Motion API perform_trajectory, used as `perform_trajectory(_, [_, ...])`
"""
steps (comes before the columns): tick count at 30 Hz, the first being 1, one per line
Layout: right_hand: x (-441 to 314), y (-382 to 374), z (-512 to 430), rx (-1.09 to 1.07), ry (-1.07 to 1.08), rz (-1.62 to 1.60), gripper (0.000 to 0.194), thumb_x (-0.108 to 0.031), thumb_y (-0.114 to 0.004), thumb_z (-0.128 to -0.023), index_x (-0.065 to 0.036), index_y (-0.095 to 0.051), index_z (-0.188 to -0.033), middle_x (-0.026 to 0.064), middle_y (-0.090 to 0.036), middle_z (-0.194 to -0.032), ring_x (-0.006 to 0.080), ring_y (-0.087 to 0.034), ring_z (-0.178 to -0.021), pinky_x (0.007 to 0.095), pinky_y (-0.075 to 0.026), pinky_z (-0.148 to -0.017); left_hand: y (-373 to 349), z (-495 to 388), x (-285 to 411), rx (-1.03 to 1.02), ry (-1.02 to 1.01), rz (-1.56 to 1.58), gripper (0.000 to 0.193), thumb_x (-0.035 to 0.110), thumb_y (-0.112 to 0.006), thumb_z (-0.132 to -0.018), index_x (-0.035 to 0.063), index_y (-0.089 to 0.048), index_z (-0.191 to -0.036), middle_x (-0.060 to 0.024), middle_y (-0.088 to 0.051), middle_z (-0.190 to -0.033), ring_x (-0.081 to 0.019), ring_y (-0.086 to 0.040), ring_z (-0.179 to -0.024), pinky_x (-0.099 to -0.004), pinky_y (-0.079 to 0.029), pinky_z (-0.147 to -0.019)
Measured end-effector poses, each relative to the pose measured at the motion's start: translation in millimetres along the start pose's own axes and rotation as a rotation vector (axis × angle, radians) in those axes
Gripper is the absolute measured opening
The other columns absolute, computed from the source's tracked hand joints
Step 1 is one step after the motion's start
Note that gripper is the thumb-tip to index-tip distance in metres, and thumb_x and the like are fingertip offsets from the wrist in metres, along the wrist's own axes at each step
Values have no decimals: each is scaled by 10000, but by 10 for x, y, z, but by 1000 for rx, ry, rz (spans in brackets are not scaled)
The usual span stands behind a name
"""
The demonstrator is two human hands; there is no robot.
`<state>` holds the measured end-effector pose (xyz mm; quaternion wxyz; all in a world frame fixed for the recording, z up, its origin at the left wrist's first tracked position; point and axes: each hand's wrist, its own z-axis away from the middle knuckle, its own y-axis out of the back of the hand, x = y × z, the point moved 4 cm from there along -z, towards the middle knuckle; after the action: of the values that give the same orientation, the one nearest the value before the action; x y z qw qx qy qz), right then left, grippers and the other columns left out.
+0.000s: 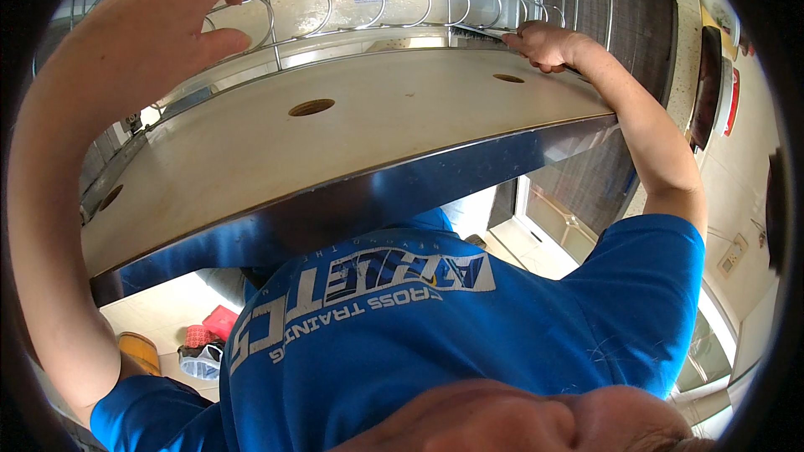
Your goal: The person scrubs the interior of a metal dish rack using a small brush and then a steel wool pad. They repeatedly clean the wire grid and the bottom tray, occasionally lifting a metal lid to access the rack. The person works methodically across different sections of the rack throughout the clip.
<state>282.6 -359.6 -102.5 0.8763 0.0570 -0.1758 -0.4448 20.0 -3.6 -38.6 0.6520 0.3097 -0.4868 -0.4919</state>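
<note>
A pull-out wire dish rack with round metal loops stands before me, behind its tilted drawer front. The panel's pale inner side has several round holes. My left hand is over the rack's left end, thumb and forefinger apart near a wire loop, with nothing seen between them. At the far right corner, my right hand is closed around a slim tool, apparently a brush, with dark bristles pointing into the gap between rack and panel. The hand hides most of its handle.
A translucent tray bearing print lies beneath the wires. To the right are a dark cabinet side and a speckled countertop edge. An orange container and a red item are on the floor at lower left.
</note>
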Motion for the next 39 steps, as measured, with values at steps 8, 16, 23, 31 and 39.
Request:
perform_trajectory(8, [-335, -52, 72, 16, 75, -106, 508, -476, -412, -1090, -11, -531, -923, 53, -462, -574, 195, -411, -419, 384, -336, -391, 94, -34, 141, 36, 32, -9, 319, 273, -742, -952, 78, -687, -1197, -154, -715, -1006, -268, -688, -844, -387, -566, -744])
perform_trajectory(16, [-60, 201, 149, 54, 116, 330, 611, -524, -420, -1081, 3, -657, -882, 140, -642, -791, 248, -573, -511, 419, -478, -501, -24, -79, -55, -164, 101, 63, 302, 233, -713, -978, 115, -649, -1248, -112, -679, -971, -217, -611, -738, -342, -520, -629])
perform_trajectory(23, [7, 238, 344, 144, -75, 180, 637, -574, -450, -1061, -3, -706, -939, 175, -694, -959, 317, -682, -781, 452, -548, -767, 117, -25, 144, 1, 58, -32, 323, 302, -739, -952, 67, -701, -1171, -155, -723, -991, -278, -715, -859, -379, -583, -787])
perform_trajectory(31, [-130, 299, 412, 393, 16, 361, 496, -471, -623, -996, -14, -736, -1153, 232, -714, -1128, 401, -673, -1103, 450, -527, -972, 133, 2, 146, -5, 37, -107, 321, 326, -730, -956, 89, -688, -1168, -141, -721, -978, -264, -705, -815, -364, -585, -760])
perform_trajectory(39, [-224, 301, 578, 447, -35, 97, 476, -439, -655, -977, -5, -713, -1165, 251, -702, -1156, 422, -655, -1121, 456, -534, -954, 99, 26, 123, 17, 20, -102, 334, 347, -723, -960, 90, -687, -1170, -132, -723, -973, -253, -713, -798, -359, -591, -745])
